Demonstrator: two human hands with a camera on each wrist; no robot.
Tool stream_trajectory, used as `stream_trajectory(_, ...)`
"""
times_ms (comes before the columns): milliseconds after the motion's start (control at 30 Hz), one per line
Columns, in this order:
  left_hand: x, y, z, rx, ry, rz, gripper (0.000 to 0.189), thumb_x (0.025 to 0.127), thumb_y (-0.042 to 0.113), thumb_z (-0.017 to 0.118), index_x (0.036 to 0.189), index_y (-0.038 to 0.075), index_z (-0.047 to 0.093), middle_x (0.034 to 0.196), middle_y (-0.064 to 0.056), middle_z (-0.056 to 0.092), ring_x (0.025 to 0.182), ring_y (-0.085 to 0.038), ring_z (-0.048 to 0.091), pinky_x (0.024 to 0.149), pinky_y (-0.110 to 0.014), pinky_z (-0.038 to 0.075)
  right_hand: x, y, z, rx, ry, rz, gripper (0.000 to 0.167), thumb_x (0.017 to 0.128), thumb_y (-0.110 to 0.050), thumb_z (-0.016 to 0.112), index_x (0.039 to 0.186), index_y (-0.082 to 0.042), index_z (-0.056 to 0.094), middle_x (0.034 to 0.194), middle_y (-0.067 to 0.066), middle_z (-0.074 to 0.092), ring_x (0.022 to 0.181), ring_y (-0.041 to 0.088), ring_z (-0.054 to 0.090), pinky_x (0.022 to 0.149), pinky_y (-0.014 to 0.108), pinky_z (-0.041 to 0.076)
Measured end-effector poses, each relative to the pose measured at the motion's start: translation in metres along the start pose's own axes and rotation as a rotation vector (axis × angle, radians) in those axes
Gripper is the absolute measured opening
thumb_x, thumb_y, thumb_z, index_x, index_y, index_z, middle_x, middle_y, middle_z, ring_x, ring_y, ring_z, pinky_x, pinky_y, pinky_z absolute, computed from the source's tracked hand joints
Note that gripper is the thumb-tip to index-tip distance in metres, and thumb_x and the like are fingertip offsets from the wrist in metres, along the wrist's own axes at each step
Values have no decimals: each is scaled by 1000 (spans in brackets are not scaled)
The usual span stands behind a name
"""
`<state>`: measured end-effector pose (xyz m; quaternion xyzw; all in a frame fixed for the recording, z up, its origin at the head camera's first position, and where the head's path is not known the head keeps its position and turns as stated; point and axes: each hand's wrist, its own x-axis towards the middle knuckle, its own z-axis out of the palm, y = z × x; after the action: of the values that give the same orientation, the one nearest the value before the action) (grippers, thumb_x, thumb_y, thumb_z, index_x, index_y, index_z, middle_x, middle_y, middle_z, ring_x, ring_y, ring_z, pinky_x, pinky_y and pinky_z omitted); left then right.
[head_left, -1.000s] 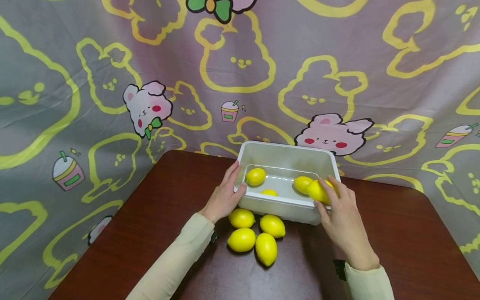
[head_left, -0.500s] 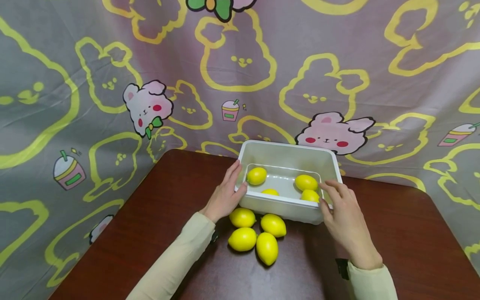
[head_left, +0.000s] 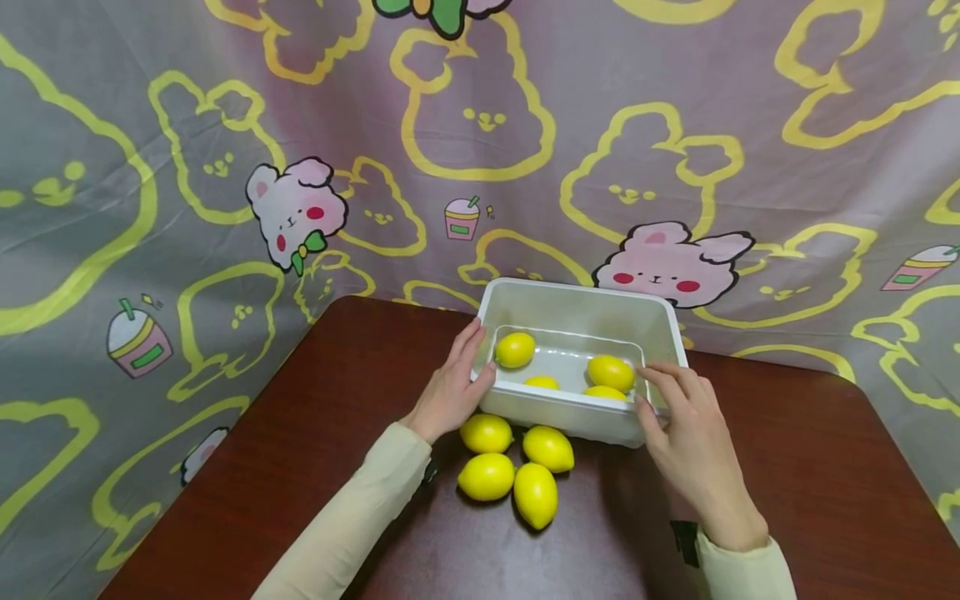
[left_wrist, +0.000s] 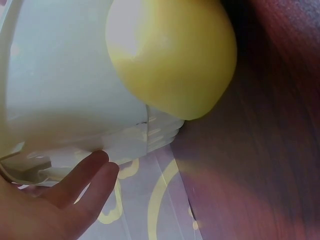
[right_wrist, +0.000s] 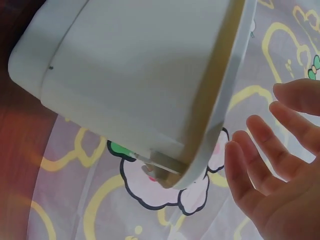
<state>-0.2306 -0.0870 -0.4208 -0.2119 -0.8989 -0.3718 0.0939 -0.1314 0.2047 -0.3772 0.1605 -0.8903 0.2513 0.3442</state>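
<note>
In the head view, a white plastic bin [head_left: 555, 417] stands near the back of the table, with several yellow lemons [head_left: 611, 373] visible inside. My left hand [head_left: 444, 392] grips the bin's left end, thumb at the front rim corner and fingers along the side wall. Over the right front corner hovers my right hand [head_left: 693, 442], fingers spread and relaxed, holding nothing. The right wrist view shows those fingers apart from the rim. Several more lemons [head_left: 536, 495] lie together on the table before the bin. One lemon [left_wrist: 172, 50] looms large in the left wrist view.
The dark brown wooden table [head_left: 300, 450] has rounded back corners. Behind and beside it hangs a grey cloth [head_left: 360, 108] with yellow outlines and cartoon rabbits. The bin's back edge stands near this cloth.
My right hand has let go of a lemon, which dropped into the bin's right side and rolled toward the front wall. The left hand stays on the bin.
</note>
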Motion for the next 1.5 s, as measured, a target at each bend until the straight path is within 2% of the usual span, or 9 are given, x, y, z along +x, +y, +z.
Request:
stream_trajectory(233,0,1,0,3,5,-3,61,100,35,46,154,12,30,160,7,18,98,-31,62,91,-46,48,-2,-11,-3,12,20,-27,39,77,4,73,115,2,66,112,13,61,98,28,52,63,18,40)
stream_trajectory(300,0,0,0,2,7,-4,60,100,32,48,154,11,30,160,7,18,97,-31,62,91,-46,48,-4,-15,-3,22,19,-37,40,76,4,74,116,1,66,111,12,61,96,26,53,64,18,40)
stream_trajectory(500,0,1,0,11,-2,-6,61,100,35,46,154,9,30,160,7,17,90,-30,63,88,-46,49,-8,-23,-5,6,8,-51,42,77,-1,74,119,-2,66,110,10,61,85,20,54,65,22,42)
stream_trajectory(767,0,2,-1,6,-5,-8,61,100,33,47,154,9,30,160,7,17,94,-30,62,89,-46,48,-14,-30,-5,-4,-64,-49,44,78,-5,74,121,-5,64,110,8,60,85,18,55,61,32,49)
stream_trajectory(867,1,2,0,9,-7,-9,61,100,33,46,154,9,29,161,7,16,94,-30,62,90,-46,48,-15,-34,-2,-2,-85,-70,43,78,-5,75,120,-5,64,110,9,60,88,22,57,67,37,50)
stream_trajectory(1033,0,2,-1,6,-7,-8,63,100,37,44,154,9,29,161,6,16,95,-31,62,90,-47,48,-20,-44,9,-3,-168,-69,41,79,-8,77,119,-5,65,111,7,59,99,27,57,79,45,49)
stream_trajectory(1133,0,2,-2,2,-12,-16,64,100,40,43,155,11,28,161,7,16,97,-31,62,90,-47,48,-25,-50,18,-14,-237,-57,38,81,-13,76,118,-7,66,114,5,59,104,26,56,80,45,50)
stream_trajectory(1300,0,3,-2,1,-19,-28,63,100,42,42,155,15,27,161,9,15,103,-30,60,93,-47,47,-34,-60,33,-35,-369,-21,37,83,-18,76,117,-10,67,114,1,57,98,21,53,70,37,50)
stream_trajectory(1500,-1,3,-1,3,-15,-22,63,100,41,42,155,15,28,160,9,16,97,-29,62,92,-46,47,-42,-71,47,-44,-510,35,35,85,-25,74,118,-13,67,115,0,55,98,19,51,65,35,49)
